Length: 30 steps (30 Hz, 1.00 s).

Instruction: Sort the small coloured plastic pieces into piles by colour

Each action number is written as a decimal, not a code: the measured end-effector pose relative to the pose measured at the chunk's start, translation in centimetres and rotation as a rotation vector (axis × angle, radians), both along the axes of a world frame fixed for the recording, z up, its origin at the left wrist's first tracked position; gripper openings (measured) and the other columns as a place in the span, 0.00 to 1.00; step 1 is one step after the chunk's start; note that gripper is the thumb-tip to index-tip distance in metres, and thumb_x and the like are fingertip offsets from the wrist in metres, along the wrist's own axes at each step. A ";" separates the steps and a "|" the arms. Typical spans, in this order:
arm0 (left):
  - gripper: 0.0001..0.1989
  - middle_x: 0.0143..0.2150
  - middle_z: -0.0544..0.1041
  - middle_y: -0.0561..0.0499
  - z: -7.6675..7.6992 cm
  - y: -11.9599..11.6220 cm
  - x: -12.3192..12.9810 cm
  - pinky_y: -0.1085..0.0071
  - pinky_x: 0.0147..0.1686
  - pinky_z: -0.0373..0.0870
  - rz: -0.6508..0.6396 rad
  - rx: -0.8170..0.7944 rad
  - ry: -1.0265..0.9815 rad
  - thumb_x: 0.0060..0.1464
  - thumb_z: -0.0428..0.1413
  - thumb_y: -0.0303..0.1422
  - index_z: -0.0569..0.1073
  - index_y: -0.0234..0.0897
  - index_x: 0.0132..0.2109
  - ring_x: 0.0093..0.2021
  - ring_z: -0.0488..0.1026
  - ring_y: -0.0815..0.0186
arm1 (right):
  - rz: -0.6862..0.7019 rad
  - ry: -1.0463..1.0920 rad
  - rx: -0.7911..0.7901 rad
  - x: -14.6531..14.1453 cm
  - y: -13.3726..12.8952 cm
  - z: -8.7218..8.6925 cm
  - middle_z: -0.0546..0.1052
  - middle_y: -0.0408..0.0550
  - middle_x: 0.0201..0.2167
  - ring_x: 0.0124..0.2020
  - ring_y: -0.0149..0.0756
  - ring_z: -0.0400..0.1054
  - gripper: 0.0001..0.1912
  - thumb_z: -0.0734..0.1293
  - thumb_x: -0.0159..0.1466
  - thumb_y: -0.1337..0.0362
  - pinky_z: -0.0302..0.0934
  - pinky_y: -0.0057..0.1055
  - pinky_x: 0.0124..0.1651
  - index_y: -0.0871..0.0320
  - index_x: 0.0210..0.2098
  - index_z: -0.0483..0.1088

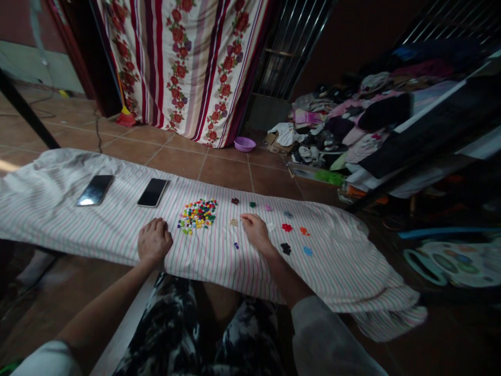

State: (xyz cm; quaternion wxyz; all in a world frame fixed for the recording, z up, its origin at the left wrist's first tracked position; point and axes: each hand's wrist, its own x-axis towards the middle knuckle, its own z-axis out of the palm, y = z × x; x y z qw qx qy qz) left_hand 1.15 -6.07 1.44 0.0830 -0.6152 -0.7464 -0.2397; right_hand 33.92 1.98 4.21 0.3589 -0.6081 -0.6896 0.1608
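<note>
A pile of small multicoloured beads [199, 215] lies on the striped cloth between my hands. My left hand [155, 240] rests on the cloth left of the pile, fingers curled in, with nothing visible in it. Just right of a small tan cluster [234, 222], my right hand [255, 231] is closed in a pinch; whatever its fingertips hold is too small to make out. Two purple beads [236, 245] lie below it. Sorted by colour around it are brown [235, 201], green [252, 204], pink [268, 208], red [287, 227], black [286, 248], blue [308, 251] and orange clusters [304, 231].
Two phones, one [95, 190] at the far left and another [153, 192] nearer the pile, lie on the striped cloth [344, 271]. Beyond are a tiled floor, a purple basin [245, 144], a floral curtain [188, 68] and heaped clothes [352, 120]. A patterned plastic chair [457, 263] stands right.
</note>
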 end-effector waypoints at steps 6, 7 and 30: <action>0.14 0.54 0.76 0.39 -0.4 0.0 0.0 0.55 0.54 0.65 0.001 0.030 -0.016 0.54 0.49 0.29 0.74 0.34 0.46 0.57 0.70 0.51 | 0.260 -0.029 -0.022 -5.7 -0.2 -0.3 0.78 0.46 0.36 0.39 0.34 0.72 0.14 0.62 0.62 0.70 0.64 0.30 0.47 0.53 0.38 0.79; 0.14 0.55 0.76 0.39 -0.5 0.0 -0.1 0.54 0.55 0.65 0.000 0.033 -0.020 0.54 0.49 0.29 0.74 0.35 0.46 0.58 0.69 0.51 | 0.295 -0.040 -0.027 -6.6 -0.1 -0.4 0.78 0.46 0.37 0.40 0.34 0.72 0.14 0.62 0.62 0.70 0.64 0.30 0.47 0.53 0.39 0.79; 0.14 0.55 0.76 0.41 -0.4 0.2 0.0 0.54 0.56 0.64 -0.003 0.035 -0.073 0.53 0.50 0.27 0.74 0.36 0.45 0.59 0.69 0.52 | 0.350 -0.468 -0.236 -18.3 4.9 1.6 0.77 0.52 0.45 0.47 0.39 0.69 0.17 0.60 0.67 0.68 0.60 0.30 0.51 0.53 0.48 0.78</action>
